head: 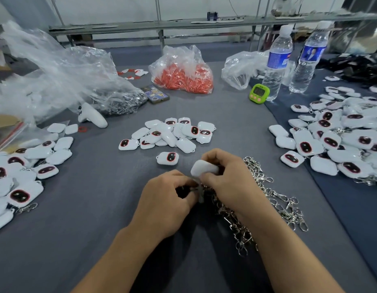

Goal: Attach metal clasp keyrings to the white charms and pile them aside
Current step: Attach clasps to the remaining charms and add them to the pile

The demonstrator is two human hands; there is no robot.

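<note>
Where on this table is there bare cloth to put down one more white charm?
Bare: between the left pile and the left hand; between the centre pile and the right pile. Crowded: keyring heap by the right hand, bags and bottles at the back.

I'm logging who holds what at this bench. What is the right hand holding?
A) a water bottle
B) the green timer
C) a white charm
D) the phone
C: the right hand pinches a white charm over the heap of metal clasps, while the left hand pinches what looks like a clasp just below it.
</note>
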